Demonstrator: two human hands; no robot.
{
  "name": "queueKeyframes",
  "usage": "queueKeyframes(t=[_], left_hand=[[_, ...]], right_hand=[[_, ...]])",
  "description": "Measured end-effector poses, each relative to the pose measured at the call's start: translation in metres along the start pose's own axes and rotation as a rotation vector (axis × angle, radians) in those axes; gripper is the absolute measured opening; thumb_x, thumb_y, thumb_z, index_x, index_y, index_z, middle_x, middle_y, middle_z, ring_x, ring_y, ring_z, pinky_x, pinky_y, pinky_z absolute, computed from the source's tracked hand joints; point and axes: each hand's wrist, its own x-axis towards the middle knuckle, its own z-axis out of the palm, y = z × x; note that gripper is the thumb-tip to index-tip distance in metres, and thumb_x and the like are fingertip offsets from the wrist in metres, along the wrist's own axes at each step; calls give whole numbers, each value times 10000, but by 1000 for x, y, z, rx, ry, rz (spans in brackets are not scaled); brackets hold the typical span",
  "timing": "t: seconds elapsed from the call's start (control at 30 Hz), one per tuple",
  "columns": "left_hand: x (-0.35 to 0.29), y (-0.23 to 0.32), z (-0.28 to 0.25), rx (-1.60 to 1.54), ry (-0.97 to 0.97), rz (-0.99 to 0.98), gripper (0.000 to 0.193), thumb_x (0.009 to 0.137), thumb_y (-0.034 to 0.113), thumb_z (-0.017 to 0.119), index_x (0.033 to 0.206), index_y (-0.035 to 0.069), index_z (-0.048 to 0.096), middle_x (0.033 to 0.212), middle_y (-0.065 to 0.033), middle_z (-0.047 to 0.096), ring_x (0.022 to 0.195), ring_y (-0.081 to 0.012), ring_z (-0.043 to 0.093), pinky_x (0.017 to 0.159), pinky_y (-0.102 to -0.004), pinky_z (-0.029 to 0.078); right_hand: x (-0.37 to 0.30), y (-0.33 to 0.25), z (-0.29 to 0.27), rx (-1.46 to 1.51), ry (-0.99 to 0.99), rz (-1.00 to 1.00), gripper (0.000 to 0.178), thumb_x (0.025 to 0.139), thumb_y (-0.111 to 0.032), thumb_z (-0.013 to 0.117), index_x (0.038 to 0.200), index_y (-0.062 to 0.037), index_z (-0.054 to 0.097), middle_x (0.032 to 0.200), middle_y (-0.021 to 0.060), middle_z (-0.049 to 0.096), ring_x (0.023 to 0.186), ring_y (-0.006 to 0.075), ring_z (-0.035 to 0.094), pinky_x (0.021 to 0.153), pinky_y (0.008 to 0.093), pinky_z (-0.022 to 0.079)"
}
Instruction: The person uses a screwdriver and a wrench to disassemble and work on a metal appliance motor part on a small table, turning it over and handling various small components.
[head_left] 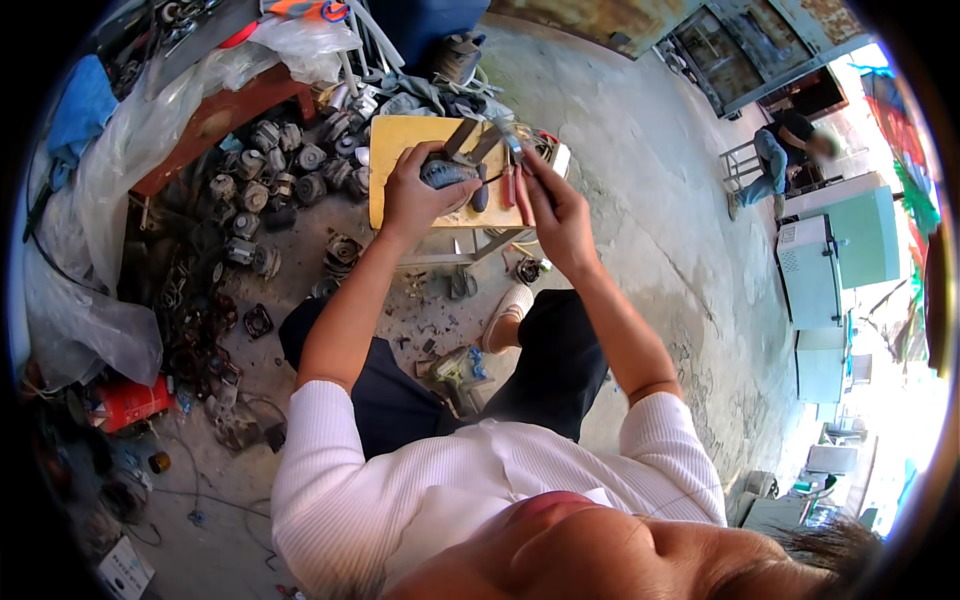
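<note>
Daylight admitted strongly from right; outdoor opening (885, 440) blown out to white. Concrete floor (670, 260) softly lit, only faint shadows cast. Left side left dimmer; motor heap (265, 190) darkened, fine detail partly lost. Pale glare caught by plastic sheet (105, 190), bright shine by metal tool (516, 150). Left hand (410, 198) and right hand (562, 212) shown fairly clearly. Head (823, 149) of 1 distant person blurred. Straight edges bent by fisheye lens; all 4 corners blackened.
</note>
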Motion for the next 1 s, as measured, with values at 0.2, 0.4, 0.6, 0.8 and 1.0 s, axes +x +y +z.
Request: queueKeyframes(t=[0.2, 0.4, 0.6, 0.8, 1.0], left_hand=[[7, 4, -1, -19, 117, 13, 600, 650, 368, 922, 1096, 75, 649, 1015, -98, 645, 922, -270, 659, 807, -384, 531], [6, 17, 1, 86, 202, 83, 588, 647, 349, 916, 1093, 78, 647, 1037, -87, 639, 934, -283, 655, 800, -392, 534], [6, 19, 4, 108, 231, 98, 578, 649, 338, 913, 1097, 87, 648, 1037, -81, 639, 929, -281, 656, 798, -388, 540], [6, 17, 2, 128, 231, 92, 576, 663, 316, 920, 1100, 61, 646, 1036, -99, 633, 945, -283, 647, 803, -387, 526], [8, 14, 3, 159, 253, 117, 574, 652, 332, 916, 1097, 87, 650, 1037, -86, 637, 931, -292, 651, 795, -398, 538]], right_hand=[[-7, -20, 3, 249, 46, 15, 461, 1034, -108, 505, 1473, 15, 437, 1361, 109, 581, 1248, 135, 499, 1051, 271, 381], [-8, -38, 19, -20, 9, -95, 438, 1016, -115, 507, 1428, 30, 479, 1275, 175, 618, 1158, 269, 582, 1077, 341, 369], [3, -41, 31, -163, 53, -107, 416, 994, -117, 515, 1373, 54, 512, 1037, 207, 652, 995, 309, 592, 932, 379, 449], [6, -53, 34, -142, 77, -62, 394, 971, -100, 512, 1325, 72, 538, 984, 268, 656, 946, 412, 621, 864, 421, 483], [7, -59, 30, -181, 40, -63, 396, 974, -111, 512, 1327, 65, 539, 1032, 293, 655, 995, 439, 624, 880, 427, 484]])
